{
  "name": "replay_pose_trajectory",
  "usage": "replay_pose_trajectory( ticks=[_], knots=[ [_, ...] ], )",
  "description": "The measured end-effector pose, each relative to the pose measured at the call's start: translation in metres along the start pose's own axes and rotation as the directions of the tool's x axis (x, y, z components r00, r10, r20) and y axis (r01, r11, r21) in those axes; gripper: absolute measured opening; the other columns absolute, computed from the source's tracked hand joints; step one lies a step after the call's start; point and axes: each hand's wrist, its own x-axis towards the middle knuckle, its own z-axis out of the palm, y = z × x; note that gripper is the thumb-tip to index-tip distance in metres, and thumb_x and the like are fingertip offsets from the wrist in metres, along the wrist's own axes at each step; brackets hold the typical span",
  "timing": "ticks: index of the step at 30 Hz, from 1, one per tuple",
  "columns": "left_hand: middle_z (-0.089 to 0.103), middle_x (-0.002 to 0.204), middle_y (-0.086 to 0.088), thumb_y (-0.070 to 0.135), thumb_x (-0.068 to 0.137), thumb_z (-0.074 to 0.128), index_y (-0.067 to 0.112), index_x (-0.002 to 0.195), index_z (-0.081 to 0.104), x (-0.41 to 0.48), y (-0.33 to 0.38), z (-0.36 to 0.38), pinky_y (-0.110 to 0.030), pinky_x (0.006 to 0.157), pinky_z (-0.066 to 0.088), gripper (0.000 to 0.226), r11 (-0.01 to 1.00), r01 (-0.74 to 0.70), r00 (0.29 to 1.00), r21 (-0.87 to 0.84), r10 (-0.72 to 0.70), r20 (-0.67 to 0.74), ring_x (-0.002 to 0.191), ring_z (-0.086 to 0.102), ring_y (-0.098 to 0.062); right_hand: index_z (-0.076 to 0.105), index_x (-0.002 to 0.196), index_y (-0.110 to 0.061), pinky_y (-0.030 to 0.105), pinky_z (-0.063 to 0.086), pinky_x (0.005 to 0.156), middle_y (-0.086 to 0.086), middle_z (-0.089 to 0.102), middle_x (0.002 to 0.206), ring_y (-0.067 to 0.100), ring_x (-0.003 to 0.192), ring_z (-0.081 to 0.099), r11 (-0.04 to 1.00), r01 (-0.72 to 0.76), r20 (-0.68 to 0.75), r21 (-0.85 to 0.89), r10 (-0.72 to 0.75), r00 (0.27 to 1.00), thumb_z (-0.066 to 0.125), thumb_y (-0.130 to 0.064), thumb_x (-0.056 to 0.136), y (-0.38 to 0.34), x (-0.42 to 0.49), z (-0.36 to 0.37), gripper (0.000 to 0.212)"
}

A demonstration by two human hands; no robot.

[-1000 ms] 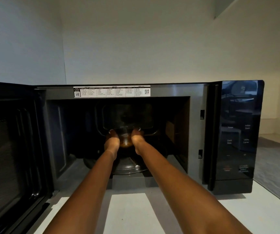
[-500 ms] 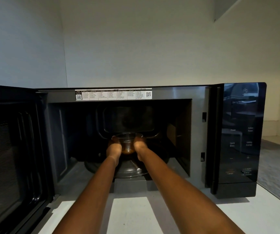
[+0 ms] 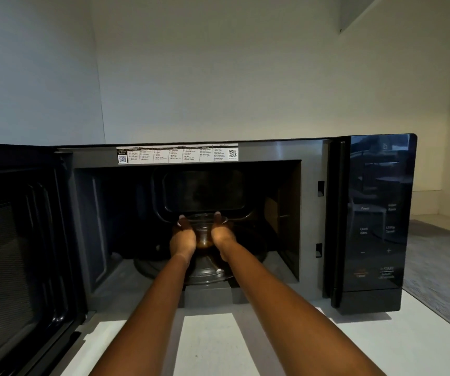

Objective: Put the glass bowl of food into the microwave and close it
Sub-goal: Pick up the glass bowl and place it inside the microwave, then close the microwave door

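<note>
The black microwave (image 3: 337, 169) stands open on a white counter, its door (image 3: 14, 253) swung out to the left. Both my arms reach into the dark cavity. The small glass bowl (image 3: 204, 234) with brown food sits between my hands above the glass turntable (image 3: 207, 272). My left hand (image 3: 181, 237) cups its left side and my right hand (image 3: 222, 233) cups its right side. Whether the bowl rests on the turntable or hangs just above it is hidden by my hands.
The touch control panel (image 3: 378, 213) fills the microwave's right side. The white counter (image 3: 381, 343) extends in front and to the right. A grey floor (image 3: 440, 267) lies beyond the counter's right edge. Plain walls rise behind and to the left.
My hands have stayed on the bowl and lowered it slightly toward the turntable. The view has dropped a little, so the microwave sits lower in frame.
</note>
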Motion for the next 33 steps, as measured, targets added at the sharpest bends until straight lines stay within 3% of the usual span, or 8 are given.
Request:
replay_pose_trajectory(
  ticks=[5, 9, 12, 16, 25, 27, 30, 33],
  knots=[
    [0.043, 0.141, -0.029, 0.036, 0.100, 0.026, -0.002, 0.140, 0.032, -0.040, 0.014, -0.017, -0.044, 0.107, 0.035, 0.055, 0.947, -0.162, 0.973, 0.276, 0.200, -0.113, 0.129, 0.043, -0.041, 0.018, 0.145, -0.003, 0.045, 0.033, 0.112, 0.026, 0.025, 0.149, 0.040, 0.136, 0.032, 0.945, 0.160, -0.103, -0.284, -0.196, 0.975, 0.034, -0.038, 0.098, -0.001, -0.027, -0.018, 0.060],
    [0.033, 0.150, -0.024, 0.035, 0.100, 0.030, -0.003, 0.143, 0.028, -0.078, 0.008, -0.034, -0.041, 0.117, 0.024, 0.058, 0.708, -0.310, 0.898, 0.635, 0.438, -0.049, 0.142, 0.026, -0.032, 0.020, 0.144, -0.001, 0.042, 0.030, 0.113, 0.025, 0.027, 0.149, 0.035, 0.139, 0.026, 0.772, 0.294, -0.047, -0.563, -0.385, 0.922, 0.034, -0.034, 0.099, 0.006, -0.066, -0.042, 0.057],
    [0.019, 0.157, -0.018, 0.041, 0.100, 0.025, 0.003, 0.149, 0.015, -0.107, 0.000, -0.044, -0.038, 0.120, 0.015, 0.063, 0.527, -0.326, 0.885, 0.785, 0.462, 0.057, 0.147, 0.013, -0.027, 0.015, 0.146, -0.006, 0.038, 0.020, 0.119, 0.016, 0.015, 0.157, 0.027, 0.147, 0.007, 0.659, 0.355, 0.048, -0.663, -0.435, 0.899, 0.032, -0.035, 0.100, 0.016, -0.095, -0.059, 0.057],
    [0.007, 0.160, -0.014, 0.045, 0.099, 0.018, 0.008, 0.150, 0.003, -0.150, -0.010, -0.055, -0.038, 0.121, 0.009, 0.065, 0.379, -0.339, 0.893, 0.861, 0.416, 0.169, 0.148, 0.004, -0.025, 0.006, 0.148, -0.012, 0.034, 0.007, 0.121, 0.010, 0.002, 0.160, 0.022, 0.148, -0.002, 0.540, 0.365, 0.160, -0.758, -0.389, 0.907, 0.028, -0.036, 0.100, 0.039, -0.137, -0.075, 0.058],
    [-0.003, 0.161, -0.006, 0.051, 0.097, 0.018, 0.019, 0.151, 0.001, -0.233, -0.015, -0.090, -0.039, 0.121, 0.001, 0.065, 0.353, -0.346, 0.936, 0.869, 0.185, 0.298, 0.148, -0.004, -0.024, 0.015, 0.147, -0.023, 0.034, 0.011, 0.121, 0.002, 0.004, 0.160, 0.020, 0.148, 0.005, 0.464, 0.233, 0.187, -0.855, -0.144, 0.972, 0.024, -0.045, 0.098, 0.070, -0.239, -0.101, 0.055],
    [0.000, 0.161, -0.008, 0.047, 0.098, 0.020, 0.018, 0.151, 0.005, -0.242, -0.009, -0.106, -0.041, 0.121, 0.003, 0.062, 0.298, -0.354, 0.929, 0.886, 0.217, 0.299, 0.148, -0.004, -0.026, 0.021, 0.146, -0.019, 0.033, 0.015, 0.120, 0.006, 0.009, 0.160, 0.018, 0.147, 0.011, 0.449, 0.221, 0.172, -0.866, -0.148, 0.974, 0.022, -0.044, 0.098, 0.068, -0.257, -0.107, 0.054],
    [0.004, 0.160, -0.014, 0.037, 0.099, 0.024, 0.014, 0.150, 0.008, -0.245, 0.015, -0.132, -0.046, 0.121, 0.003, 0.058, 0.173, -0.330, 0.920, 0.928, 0.278, 0.275, 0.148, -0.004, -0.031, 0.050, 0.130, -0.006, 0.024, 0.040, 0.106, 0.027, 0.038, 0.145, 0.016, 0.133, 0.045, 0.406, 0.223, 0.102, -0.886, -0.299, 0.949, 0.014, -0.041, 0.100, 0.060, -0.274, -0.117, 0.058],
    [0.005, 0.160, -0.016, 0.035, 0.099, 0.027, 0.012, 0.150, 0.010, -0.240, 0.054, -0.153, -0.048, 0.120, 0.003, 0.059, 0.133, -0.279, 0.928, 0.951, 0.294, 0.230, 0.147, -0.003, -0.033, 0.041, 0.136, -0.019, 0.029, 0.023, 0.115, 0.010, 0.024, 0.155, 0.012, 0.140, 0.028, 0.432, 0.209, 0.186, -0.877, -0.094, 0.978, 0.025, -0.040, 0.099, 0.063, -0.285, -0.128, 0.045]
  ],
)
